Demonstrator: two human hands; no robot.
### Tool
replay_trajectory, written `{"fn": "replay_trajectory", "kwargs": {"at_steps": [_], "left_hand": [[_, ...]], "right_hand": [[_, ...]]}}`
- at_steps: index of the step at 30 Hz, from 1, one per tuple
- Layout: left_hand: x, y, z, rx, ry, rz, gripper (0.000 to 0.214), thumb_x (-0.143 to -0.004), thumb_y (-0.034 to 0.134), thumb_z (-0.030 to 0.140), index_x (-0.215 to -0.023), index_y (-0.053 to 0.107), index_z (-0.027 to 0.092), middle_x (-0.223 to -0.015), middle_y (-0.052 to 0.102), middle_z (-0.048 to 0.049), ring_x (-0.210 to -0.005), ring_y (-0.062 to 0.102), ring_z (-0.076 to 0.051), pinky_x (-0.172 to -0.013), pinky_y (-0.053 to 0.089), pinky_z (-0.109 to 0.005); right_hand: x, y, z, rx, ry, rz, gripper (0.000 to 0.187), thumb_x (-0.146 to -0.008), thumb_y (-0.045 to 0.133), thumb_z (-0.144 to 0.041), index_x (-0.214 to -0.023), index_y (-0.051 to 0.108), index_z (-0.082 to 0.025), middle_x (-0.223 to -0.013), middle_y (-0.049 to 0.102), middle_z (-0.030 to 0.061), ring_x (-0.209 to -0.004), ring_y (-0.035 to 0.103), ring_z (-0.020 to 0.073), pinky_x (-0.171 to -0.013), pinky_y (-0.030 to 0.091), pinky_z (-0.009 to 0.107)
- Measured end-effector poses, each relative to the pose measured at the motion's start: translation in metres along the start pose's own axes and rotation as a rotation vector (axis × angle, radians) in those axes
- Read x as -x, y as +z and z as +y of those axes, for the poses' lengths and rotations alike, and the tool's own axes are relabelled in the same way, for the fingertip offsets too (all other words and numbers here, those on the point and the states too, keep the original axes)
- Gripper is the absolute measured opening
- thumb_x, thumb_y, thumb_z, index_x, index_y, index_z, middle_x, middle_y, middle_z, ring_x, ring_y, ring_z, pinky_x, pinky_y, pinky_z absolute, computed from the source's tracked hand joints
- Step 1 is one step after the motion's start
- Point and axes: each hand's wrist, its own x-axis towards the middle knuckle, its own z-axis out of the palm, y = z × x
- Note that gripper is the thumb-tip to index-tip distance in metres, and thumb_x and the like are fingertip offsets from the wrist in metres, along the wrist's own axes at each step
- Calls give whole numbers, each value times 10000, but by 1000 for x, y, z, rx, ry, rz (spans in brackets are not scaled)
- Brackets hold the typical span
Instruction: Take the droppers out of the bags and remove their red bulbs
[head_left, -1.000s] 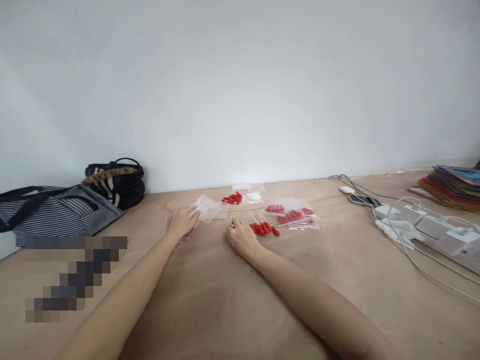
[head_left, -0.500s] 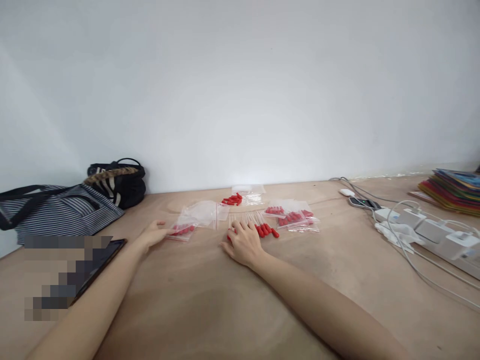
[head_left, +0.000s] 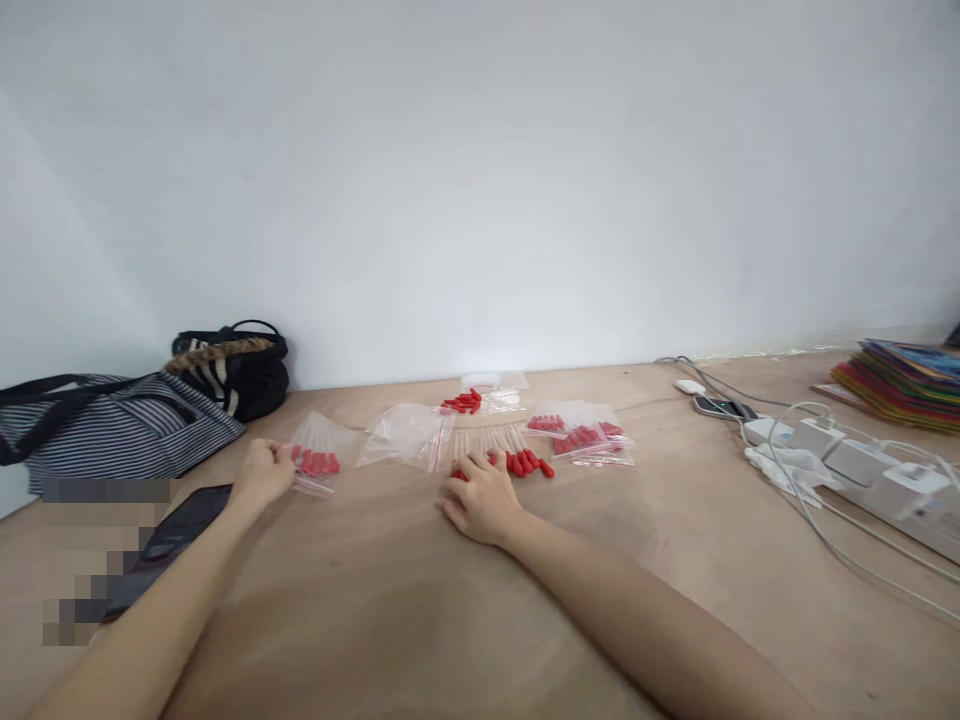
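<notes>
While I watch from afar through the head camera, the relation that matters most is how the two groups of red-ended pieces lie from the hands. The left hand (head_left: 264, 470) is at the left edge of a small transparent plastic bag (head_left: 320, 432) holding a row of red-ended pieces; its fingers are drawn together, and I read that as a pinch on the bag. These pieces sit just right of the fingertips, red ends toward me, with pale stems fanning away toward the white wall (head_left: 480, 180). Well apart from it, the right hand (head_left: 486, 500) is palm-down, fingers curled over the left part of a loose row of slender, pale-stemmed, red-tipped sticks (head_left: 532, 463); whether it grips any or merely rests there, I cannot tell. This row shows beyond and to the right of the knuckles, on the brown tabletop (head_left: 390, 590), its long axes slanting from far left to near right, red tips on my side. Between the hands, a little farther out, lie flat, transparent zip bags (head_left: 401, 432) with a red line along the right edge; that edge is just beyond the right fingers, so I judge the right hand to be the nearer one.
</notes>
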Motion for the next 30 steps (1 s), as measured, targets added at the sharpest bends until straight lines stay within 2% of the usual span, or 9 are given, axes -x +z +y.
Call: {"fn": "replay_trajectory", "kwargs": {"at_steps": [5, 7, 10, 14, 17, 20, 22, 26, 30], "left_hand": [[26, -25, 19, 111, 31, 3, 57, -790, 419, 230, -767, 372, 211, -704, 500, 32, -733, 542, -150, -667, 433, -228], [46, -22, 35, 340, 129, -227, 135, -806, 411, 342, -773, 384, 215, -650, 500, 37, -650, 517, -141, -606, 433, -221], [82, -4, 62, 571, 207, -726, 349, -760, 448, 559, -759, 409, 212, -653, 535, 31, -623, 517, -140, -593, 443, -246], [119, 28, 94, 698, 362, -945, 334, -786, 432, 537, -739, 405, 208, -647, 508, 42, -597, 490, -117, -582, 428, -236], [123, 39, 107, 554, 560, -857, 242, -830, 401, 418, -741, 460, 201, -683, 541, 15, -641, 514, -139, -626, 442, -262], [108, 44, 111, 276, 657, -448, 242, -849, 372, 318, -810, 576, 195, -896, 608, -59, -893, 534, -213, -846, 409, -354], [92, 49, 113, 67, 559, -262, 312, -861, 328, 263, -967, 609, 183, -1105, 576, -100, -1067, 476, -249, -951, 342, -391], [62, 72, 118, -200, 341, -317, 441, -873, 291, 249, -1274, 454, 165, -1376, 374, -142, -1265, 296, -340, -1001, 248, -522], [38, 96, 114, -268, 245, -393, 504, -866, 305, 403, -1355, 317, 282, -1443, 259, -105, -1301, 150, -429, -943, 125, -689]], "right_hand": [[21, -5, 5, -72, -38, 117, 183, -814, 490, -285, -925, 622, -221, -922, 590, 45, -900, 472, 185, -833, 236, 397], [36, -10, 10, -79, -28, 232, 319, -788, 505, -248, -1101, 558, -209, -1000, 580, 71, -932, 483, 196, -839, 254, 387], [59, -19, 24, -30, -65, 423, 424, -790, 484, -205, -1214, 477, -215, -1112, 544, 103, -1014, 481, 212, -862, 283, 386], [80, -35, 46, 57, -363, 440, 369, -827, 458, -152, -1140, 529, -334, -1119, 564, 43, -1050, 487, 200, -887, 324, 392], [83, -44, 55, 66, -589, 271, 290, -876, 399, -160, -1070, 582, -273, -1073, 612, 37, -998, 523, 166, -870, 386, 347], [80, -47, 57, 66, -648, 230, 280, -893, 358, -140, -986, 615, -199, -1039, 641, 49, -945, 553, 150, -857, 418, 322], [77, -47, 56, 63, -646, 244, 270, -893, 362, -134, -963, 619, -179, -1032, 648, 52, -920, 563, 147, -848, 427, 316], [75, -44, 55, 48, -632, 246, 229, -889, 393, -146, -952, 613, -162, -1042, 645, 60, -876, 569, 140, -814, 434, 311], [75, -41, 55, 53, -603, 257, 169, -876, 448, -171, -932, 608, -161, -1037, 643, 49, -820, 564, 126, -764, 434, 294]]}}
